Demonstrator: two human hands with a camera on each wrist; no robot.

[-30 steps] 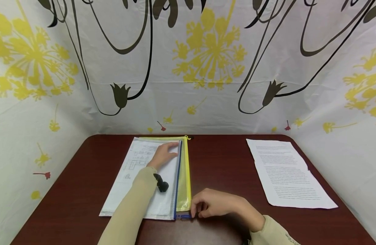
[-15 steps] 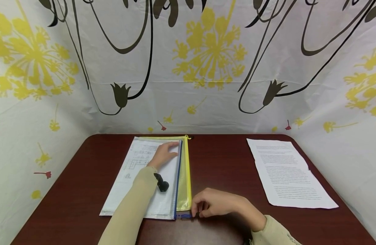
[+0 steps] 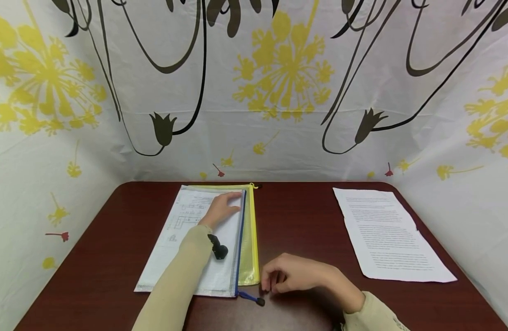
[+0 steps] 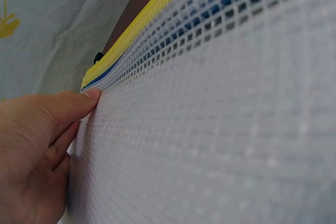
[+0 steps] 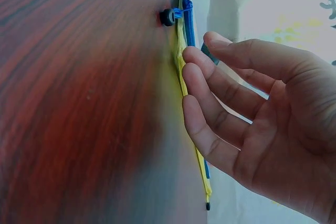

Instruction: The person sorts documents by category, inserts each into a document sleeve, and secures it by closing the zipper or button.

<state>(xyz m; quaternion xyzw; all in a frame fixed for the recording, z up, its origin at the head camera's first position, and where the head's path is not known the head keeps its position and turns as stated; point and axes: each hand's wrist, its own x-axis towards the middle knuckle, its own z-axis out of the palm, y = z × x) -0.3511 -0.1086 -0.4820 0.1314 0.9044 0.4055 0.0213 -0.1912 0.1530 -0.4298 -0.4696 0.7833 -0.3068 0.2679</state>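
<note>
Fingers extended, a left hand [image 3: 220,209] rests on a white mesh zip pouch [image 3: 222,278], centre left, which a beige sleeve [image 3: 177,276] partly hides; an empty, loosely bent right hand [image 3: 297,273] sits beside the pouch's blue cord pull [image 3: 248,297], lower centre.

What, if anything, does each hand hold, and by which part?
The right hand holds nothing. The left hand rests on the white mesh zip pouch beside the far end of its blue zipper; no grip plainly shows.
</note>
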